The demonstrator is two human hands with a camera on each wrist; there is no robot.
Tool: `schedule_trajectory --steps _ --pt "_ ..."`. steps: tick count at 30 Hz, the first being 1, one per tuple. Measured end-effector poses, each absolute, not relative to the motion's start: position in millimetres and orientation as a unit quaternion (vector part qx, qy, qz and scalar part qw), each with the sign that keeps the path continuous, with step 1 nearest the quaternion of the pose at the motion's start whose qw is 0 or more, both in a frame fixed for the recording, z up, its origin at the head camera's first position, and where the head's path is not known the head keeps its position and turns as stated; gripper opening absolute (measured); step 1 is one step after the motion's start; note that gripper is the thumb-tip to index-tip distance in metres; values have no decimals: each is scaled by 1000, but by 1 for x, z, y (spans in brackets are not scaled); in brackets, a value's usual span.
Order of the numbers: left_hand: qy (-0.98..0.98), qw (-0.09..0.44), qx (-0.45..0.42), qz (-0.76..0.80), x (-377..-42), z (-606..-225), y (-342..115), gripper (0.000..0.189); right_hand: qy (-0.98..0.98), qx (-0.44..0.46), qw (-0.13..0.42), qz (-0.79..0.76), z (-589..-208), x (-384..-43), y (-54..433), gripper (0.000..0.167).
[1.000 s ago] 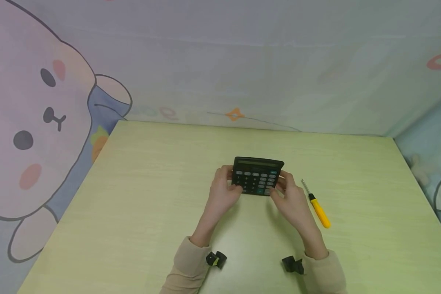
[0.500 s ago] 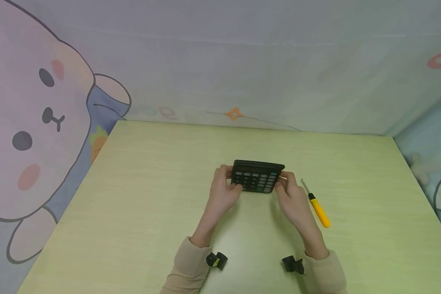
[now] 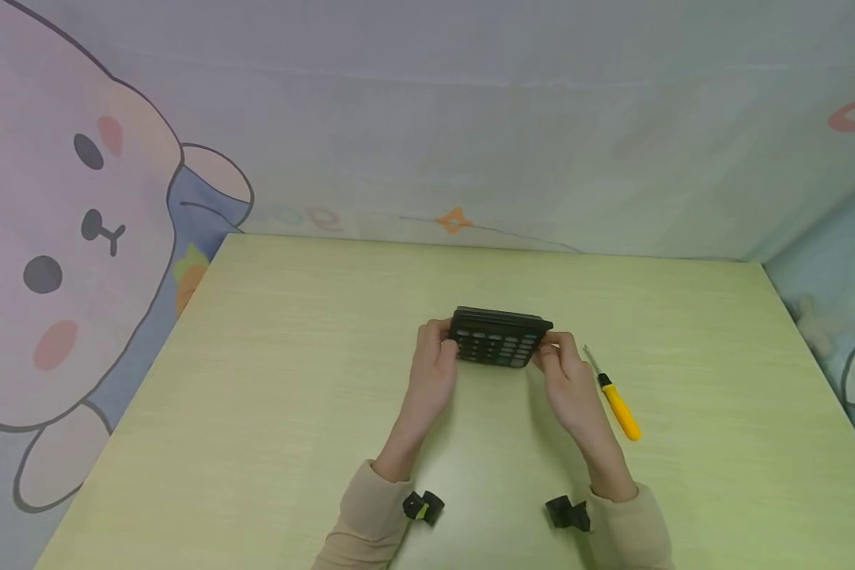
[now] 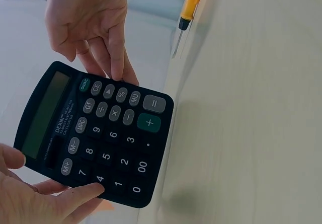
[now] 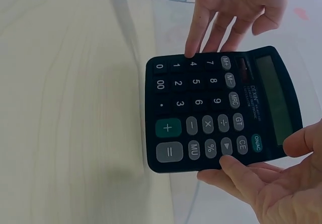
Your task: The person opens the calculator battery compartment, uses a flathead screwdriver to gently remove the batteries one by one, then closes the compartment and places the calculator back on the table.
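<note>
A black desk calculator [image 3: 495, 339] is held up off the table between both hands, its top edge tipped toward the head camera so the keys look foreshortened. My left hand [image 3: 435, 372] grips its left side; in the left wrist view a finger of that hand lies over the front by the 4 key while others go behind. My right hand [image 3: 568, 388] pinches the right side, and in the right wrist view one fingertip sits by the triangle key of the calculator [image 5: 221, 108]. The calculator's back is hidden.
To the right of the right hand, a screwdriver [image 3: 618, 404] with a yellow handle lies on the pale wooden table [image 3: 292, 396]. Two small black pieces, one a wrist mount [image 3: 423, 507], are at the sleeves. A printed cloth [image 3: 470, 119] hangs behind the table.
The calculator has tilted further, its key face turning from the head camera and its lower edge rising. The left thumb has shifted up the side; the right thumb has moved off the lower corner.
</note>
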State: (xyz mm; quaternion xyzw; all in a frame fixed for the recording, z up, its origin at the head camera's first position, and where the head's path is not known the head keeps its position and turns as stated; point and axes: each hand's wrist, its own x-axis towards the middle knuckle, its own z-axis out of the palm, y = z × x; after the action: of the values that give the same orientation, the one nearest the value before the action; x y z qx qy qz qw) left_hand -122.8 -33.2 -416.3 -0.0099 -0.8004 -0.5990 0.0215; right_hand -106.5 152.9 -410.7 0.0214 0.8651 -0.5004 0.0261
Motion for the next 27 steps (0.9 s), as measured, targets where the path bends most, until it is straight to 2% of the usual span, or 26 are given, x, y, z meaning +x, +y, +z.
schedule_trajectory --steps 3,7,13,20,27 --pt "-800 32 -15 -598 -122 -417 -33 40 851 27 34 -523 -409 -106 154 43" --pt "-796 51 -14 -603 -123 -420 -31 50 836 29 37 -546 -408 -106 154 46" --pt "-794 60 4 -605 -124 -419 -31 51 839 31 35 -542 -407 -105 153 47" --pt "-772 58 19 -632 -124 -419 -32 48 814 12 31 -580 -408 -105 150 48" --pt "-763 27 27 -645 -120 -419 -29 41 765 23 19 -643 -409 -105 149 50"
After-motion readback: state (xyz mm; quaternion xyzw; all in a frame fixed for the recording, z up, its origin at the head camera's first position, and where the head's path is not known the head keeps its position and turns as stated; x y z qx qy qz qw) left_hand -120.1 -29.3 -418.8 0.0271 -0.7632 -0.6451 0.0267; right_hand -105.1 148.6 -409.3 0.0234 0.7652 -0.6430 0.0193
